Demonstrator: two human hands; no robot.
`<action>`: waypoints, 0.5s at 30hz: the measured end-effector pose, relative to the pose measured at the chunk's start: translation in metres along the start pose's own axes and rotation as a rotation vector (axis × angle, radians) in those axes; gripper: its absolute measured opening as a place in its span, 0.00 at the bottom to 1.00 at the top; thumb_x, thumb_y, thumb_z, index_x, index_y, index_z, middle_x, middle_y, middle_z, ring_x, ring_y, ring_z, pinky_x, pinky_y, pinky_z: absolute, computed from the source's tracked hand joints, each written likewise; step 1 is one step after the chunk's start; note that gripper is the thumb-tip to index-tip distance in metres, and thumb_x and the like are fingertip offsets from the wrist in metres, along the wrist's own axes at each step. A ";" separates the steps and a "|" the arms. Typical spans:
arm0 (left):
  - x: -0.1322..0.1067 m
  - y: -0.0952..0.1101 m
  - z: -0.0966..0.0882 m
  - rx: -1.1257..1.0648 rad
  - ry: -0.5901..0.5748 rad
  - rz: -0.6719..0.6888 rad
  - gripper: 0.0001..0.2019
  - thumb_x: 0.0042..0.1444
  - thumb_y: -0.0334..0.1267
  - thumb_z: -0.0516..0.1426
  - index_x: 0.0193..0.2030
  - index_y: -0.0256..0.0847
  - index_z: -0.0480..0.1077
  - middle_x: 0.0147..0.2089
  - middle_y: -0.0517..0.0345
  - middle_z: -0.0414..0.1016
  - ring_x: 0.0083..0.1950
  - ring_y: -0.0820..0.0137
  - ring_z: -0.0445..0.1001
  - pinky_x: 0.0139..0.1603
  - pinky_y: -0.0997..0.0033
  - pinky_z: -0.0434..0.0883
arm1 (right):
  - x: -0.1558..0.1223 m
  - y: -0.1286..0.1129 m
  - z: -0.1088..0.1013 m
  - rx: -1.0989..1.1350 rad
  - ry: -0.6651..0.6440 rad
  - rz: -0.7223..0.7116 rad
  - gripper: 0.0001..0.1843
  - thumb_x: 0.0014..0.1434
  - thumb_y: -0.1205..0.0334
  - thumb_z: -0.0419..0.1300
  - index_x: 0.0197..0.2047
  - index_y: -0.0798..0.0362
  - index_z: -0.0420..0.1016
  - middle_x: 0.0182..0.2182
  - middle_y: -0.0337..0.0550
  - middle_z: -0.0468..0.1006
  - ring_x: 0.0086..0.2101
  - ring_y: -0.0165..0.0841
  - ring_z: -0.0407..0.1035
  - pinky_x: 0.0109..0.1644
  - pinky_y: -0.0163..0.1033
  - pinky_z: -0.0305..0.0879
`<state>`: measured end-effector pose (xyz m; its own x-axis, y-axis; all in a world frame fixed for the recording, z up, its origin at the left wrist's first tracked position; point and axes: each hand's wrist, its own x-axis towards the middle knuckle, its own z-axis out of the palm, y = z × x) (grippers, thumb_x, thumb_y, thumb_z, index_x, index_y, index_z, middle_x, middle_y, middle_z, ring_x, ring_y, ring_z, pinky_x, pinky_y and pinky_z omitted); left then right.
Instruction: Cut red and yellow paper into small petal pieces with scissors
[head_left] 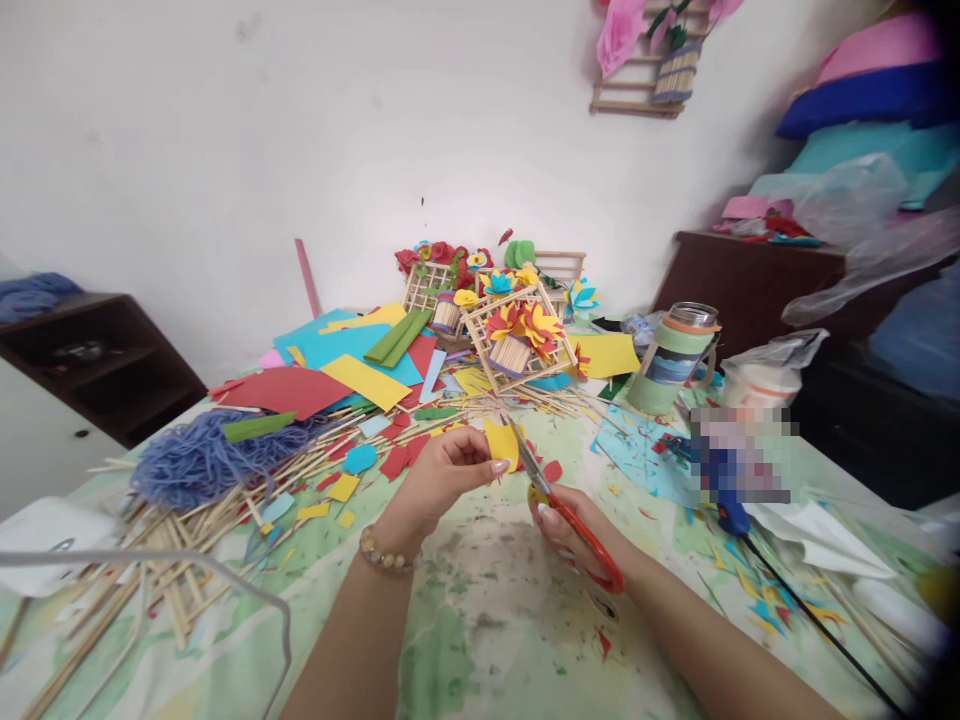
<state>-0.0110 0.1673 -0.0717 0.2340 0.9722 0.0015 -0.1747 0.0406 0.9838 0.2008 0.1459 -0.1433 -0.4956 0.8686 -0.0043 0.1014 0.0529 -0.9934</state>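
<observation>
Pinching the yellow paper (500, 443) over the table (491, 620), the left hand (452, 466) hides its lower-left part; the right hand (571, 528) grips red-handled scissors (538, 474), covering some of the loops. Whether the blades touch the paper is unclear; pixelation covers part of the blue tool (734, 517). The paper is small, plain and held upright.

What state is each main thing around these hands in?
Yellow paper: pinched, left hand's grip
Scissors: held, right hand's grip, blades at the paper
Blue-violet yarn: heaped, tangled
Flowered stick trellis: tilted
Green bottle: upright
Blue glue gun: lying down, partly blurred
Left cabinet: open-fronted
</observation>
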 end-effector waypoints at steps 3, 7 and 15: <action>-0.001 0.004 -0.002 0.005 -0.006 -0.016 0.26 0.29 0.49 0.79 0.23 0.37 0.70 0.24 0.64 0.74 0.27 0.77 0.69 0.30 0.75 0.66 | -0.001 -0.003 -0.002 -0.042 -0.001 -0.008 0.37 0.55 0.20 0.59 0.31 0.49 0.58 0.21 0.29 0.55 0.18 0.24 0.50 0.19 0.33 0.47; -0.002 0.006 -0.006 0.024 -0.032 -0.020 0.26 0.31 0.48 0.79 0.23 0.38 0.69 0.22 0.66 0.71 0.25 0.78 0.67 0.30 0.75 0.65 | -0.002 -0.006 -0.005 -0.114 -0.009 -0.017 0.37 0.56 0.21 0.59 0.29 0.48 0.57 0.21 0.30 0.56 0.20 0.25 0.50 0.21 0.34 0.46; -0.003 0.004 -0.013 0.083 -0.091 -0.061 0.24 0.33 0.46 0.78 0.24 0.38 0.69 0.23 0.64 0.72 0.27 0.77 0.67 0.30 0.75 0.64 | -0.003 -0.009 -0.012 -0.139 -0.093 -0.025 0.38 0.56 0.20 0.57 0.32 0.50 0.59 0.25 0.31 0.58 0.21 0.25 0.53 0.22 0.33 0.50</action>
<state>-0.0251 0.1675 -0.0698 0.3284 0.9434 -0.0460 -0.0788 0.0759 0.9940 0.2115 0.1489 -0.1328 -0.5768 0.8169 0.0036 0.2030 0.1476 -0.9680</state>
